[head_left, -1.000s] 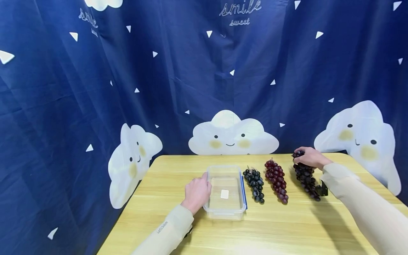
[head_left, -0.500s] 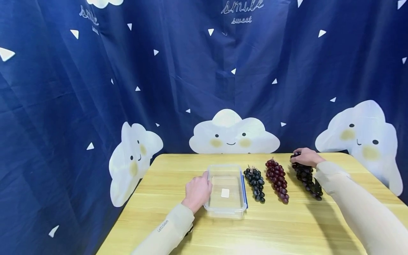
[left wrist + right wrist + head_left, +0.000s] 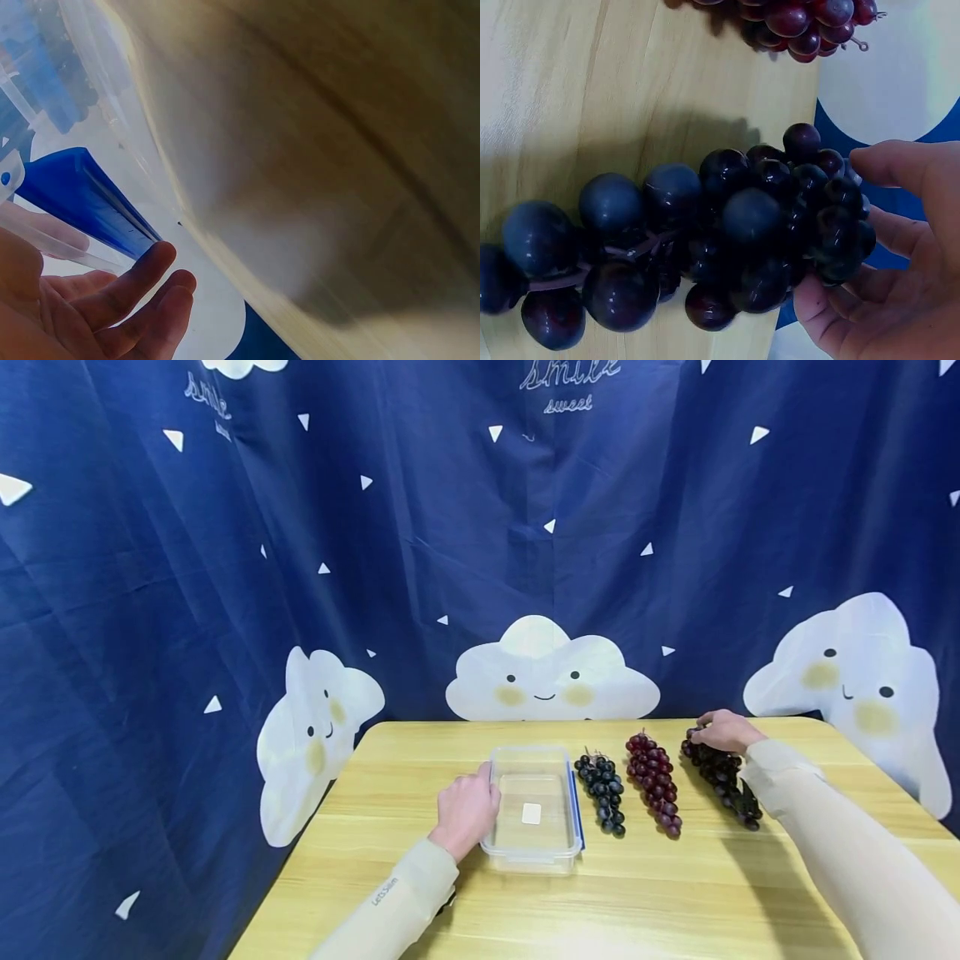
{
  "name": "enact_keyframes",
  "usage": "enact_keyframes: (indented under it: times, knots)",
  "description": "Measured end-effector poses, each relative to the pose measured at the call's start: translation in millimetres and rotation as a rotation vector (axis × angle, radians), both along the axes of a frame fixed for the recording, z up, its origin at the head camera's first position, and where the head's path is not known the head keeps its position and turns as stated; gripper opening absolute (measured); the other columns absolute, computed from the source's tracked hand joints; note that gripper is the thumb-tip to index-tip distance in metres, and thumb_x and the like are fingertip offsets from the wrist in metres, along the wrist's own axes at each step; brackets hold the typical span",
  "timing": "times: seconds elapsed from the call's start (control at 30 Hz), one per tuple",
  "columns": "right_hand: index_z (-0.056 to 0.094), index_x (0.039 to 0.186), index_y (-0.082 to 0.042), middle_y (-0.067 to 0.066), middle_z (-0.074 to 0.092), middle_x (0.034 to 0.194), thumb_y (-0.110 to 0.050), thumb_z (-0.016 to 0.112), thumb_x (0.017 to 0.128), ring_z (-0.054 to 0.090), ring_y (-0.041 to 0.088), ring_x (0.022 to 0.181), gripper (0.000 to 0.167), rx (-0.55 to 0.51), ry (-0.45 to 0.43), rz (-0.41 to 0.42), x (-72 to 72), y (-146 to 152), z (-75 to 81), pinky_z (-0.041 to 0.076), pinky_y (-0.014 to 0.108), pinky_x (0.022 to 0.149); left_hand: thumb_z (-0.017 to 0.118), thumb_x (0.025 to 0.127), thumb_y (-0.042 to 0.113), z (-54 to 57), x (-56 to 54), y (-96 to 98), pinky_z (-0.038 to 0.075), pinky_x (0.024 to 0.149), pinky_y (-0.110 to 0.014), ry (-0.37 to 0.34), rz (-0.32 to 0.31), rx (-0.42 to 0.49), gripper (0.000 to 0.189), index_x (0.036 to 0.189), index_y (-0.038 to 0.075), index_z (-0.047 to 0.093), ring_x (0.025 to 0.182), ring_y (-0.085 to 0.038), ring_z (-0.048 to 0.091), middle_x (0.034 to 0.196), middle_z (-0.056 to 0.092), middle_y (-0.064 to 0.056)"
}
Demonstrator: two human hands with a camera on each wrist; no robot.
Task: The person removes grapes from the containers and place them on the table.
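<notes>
A clear plastic food container (image 3: 530,858) with blue clips stands on the table, open at the top. My left hand (image 3: 467,810) holds its left wall near the rim; in the left wrist view the fingers (image 3: 142,289) curl beside a blue clip (image 3: 90,199). At the far right, my right hand (image 3: 726,732) grips the upper end of a bunch of dark purple grapes (image 3: 720,777). The right wrist view shows thumb and fingers around the end of that bunch (image 3: 754,217). The bunch lies along the table.
A bunch of red grapes (image 3: 654,781) and a smaller bunch of black grapes (image 3: 602,793) lie between the container and the right hand. The wooden table (image 3: 637,902) ends at a blue curtain (image 3: 420,543) printed with clouds.
My right hand has brought the dark purple grapes down onto the table, the bunch settling slightly farther left at its top. The left hand and container stay in place.
</notes>
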State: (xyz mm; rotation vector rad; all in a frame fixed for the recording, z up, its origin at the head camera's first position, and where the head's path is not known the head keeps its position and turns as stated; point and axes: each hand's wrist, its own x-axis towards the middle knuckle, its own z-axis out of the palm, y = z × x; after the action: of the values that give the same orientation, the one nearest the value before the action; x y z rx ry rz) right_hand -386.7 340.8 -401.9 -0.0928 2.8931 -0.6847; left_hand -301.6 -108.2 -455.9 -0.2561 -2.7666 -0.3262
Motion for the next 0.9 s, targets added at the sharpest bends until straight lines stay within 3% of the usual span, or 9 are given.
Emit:
enact_keyframes:
  times: [0.27, 0.53, 0.8, 0.9]
  knots:
    - [0.038, 0.142, 0.019, 0.045, 0.039, 0.141, -0.034, 0.057, 0.097, 0.043, 0.061, 0.126, 0.072, 0.043, 0.01, 0.009, 4.6, 4, -4.6, 0.045, 0.063, 0.099, 0.051, 0.098, 0.026, -3.6, -2.5, -2.9, 0.042, 0.046, -0.036, 0.004, 0.006, 0.003, 0.042, 0.135, 0.009, 0.06, 0.066, -0.022, 0.063, 0.085, 0.071, -0.009]
    - [0.012, 0.147, 0.025, 0.051, 0.02, 0.146, -0.049, 0.068, 0.09, 0.028, 0.067, 0.131, 0.109, 0.001, -0.021, -0.004, 16.7, 10, -13.6, 0.033, 0.07, 0.106, 0.054, 0.098, 0.025, -3.4, -3.1, -2.8, 0.041, 0.045, -0.035, 0.009, 0.007, -0.007, 0.039, 0.133, 0.01, 0.061, 0.067, -0.023, 0.064, 0.081, 0.069, -0.009]
    - [-0.012, 0.147, 0.021, 0.053, 0.007, 0.146, -0.037, 0.077, 0.085, 0.025, 0.068, 0.131, 0.123, -0.092, -0.127, -0.022, 21.7, 15, -24.5, 0.037, 0.069, 0.103, 0.053, 0.098, 0.026, -2.8, -3.8, -1.6, 0.043, 0.047, -0.035, 0.01, 0.004, -0.02, 0.04, 0.135, 0.01, 0.06, 0.067, -0.022, 0.064, 0.083, 0.07, -0.008]
    - [-0.019, 0.148, 0.018, 0.051, 0.0, 0.148, -0.03, 0.077, 0.083, 0.024, 0.066, 0.132, 0.125, -0.128, -0.157, -0.04, 22.1, 16, -28.2, 0.046, 0.064, 0.094, 0.053, 0.098, 0.025, -3.3, -3.3, -1.0, 0.043, 0.047, -0.036, 0.008, 0.004, -0.018, 0.04, 0.135, 0.01, 0.06, 0.068, -0.023, 0.064, 0.084, 0.071, -0.009]
